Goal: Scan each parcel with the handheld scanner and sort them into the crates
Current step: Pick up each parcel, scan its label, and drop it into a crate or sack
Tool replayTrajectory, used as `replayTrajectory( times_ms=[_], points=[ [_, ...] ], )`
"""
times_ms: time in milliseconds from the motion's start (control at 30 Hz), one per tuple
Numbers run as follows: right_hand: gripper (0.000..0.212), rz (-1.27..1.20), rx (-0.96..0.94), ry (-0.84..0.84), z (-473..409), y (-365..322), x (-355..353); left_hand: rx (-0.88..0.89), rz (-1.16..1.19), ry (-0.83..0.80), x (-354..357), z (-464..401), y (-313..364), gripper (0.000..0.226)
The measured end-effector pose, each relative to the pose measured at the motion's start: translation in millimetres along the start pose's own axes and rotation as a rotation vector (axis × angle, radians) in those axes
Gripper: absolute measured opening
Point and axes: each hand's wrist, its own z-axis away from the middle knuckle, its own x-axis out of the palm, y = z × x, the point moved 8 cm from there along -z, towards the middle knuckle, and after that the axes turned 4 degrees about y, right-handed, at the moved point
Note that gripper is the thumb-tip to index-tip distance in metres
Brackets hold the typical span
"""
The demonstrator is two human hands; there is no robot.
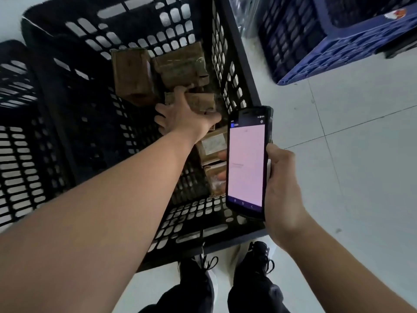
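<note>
A large black slatted crate (pixel 232 64) stands in front of me with several brown cardboard parcels on its floor. My left hand (pixel 182 114) reaches down into it and grips a small brown parcel (pixel 200 101), thumb on one side and fingers on the other. Two bigger parcels (pixel 133 75) (pixel 180 64) lie behind it. Another parcel with a white label (pixel 213 143) lies near the crate's right wall. My right hand (pixel 279 179) holds the black handheld scanner (pixel 246 161) upright over the crate's right edge, its screen lit pale pink.
A second black crate (pixel 20 141) stands to the left, touching the first. A blue crate (pixel 327 37) sits on the white tiled floor at the upper right. My two black shoes (pixel 259 258) are just behind the crate's near wall.
</note>
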Motion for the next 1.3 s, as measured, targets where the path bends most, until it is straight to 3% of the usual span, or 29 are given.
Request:
replayTrajectory(
  times_ms=[167, 300, 400, 567, 767, 933, 1300],
  points=[
    [0.066, 0.015, 0.033, 0.031, 13.9, 10.2, -0.5, -0.157, 0.298, 0.072, -23.0, 13.1, -28.1, 0.088],
    [0.069, 0.010, 0.063, 0.024, 43.5, 13.6, 9.1, -0.453, 0.619, 0.012, -55.8, 40.3, -62.6, 0.103],
    [0.069, -0.011, 0.070, 0.017, 72.1, 6.0, 20.8, -0.509, 0.774, -0.056, -86.8, 66.2, -76.7, 0.085],
    [0.060, 0.019, 0.038, 0.040, 130.6, -31.0, 43.9, -0.490, 0.960, -0.167, -153.9, 147.4, -59.1, 0.046],
    [0.061, -0.085, -0.012, 0.045, 226.0, -108.1, 78.2, -0.486, 1.163, -0.270, -244.6, 257.3, -34.1, 0.054],
    [0.064, -0.154, -0.082, -0.050, 320.2, -191.3, 105.1, -0.428, 1.314, -0.320, -320.7, 350.3, -3.2, 0.054],
    [0.064, -0.101, -0.250, -0.327, 527.7, -325.0, 96.9, -0.106, 1.630, -0.339, -453.6, 548.4, 64.7, 0.048]
  ],
)
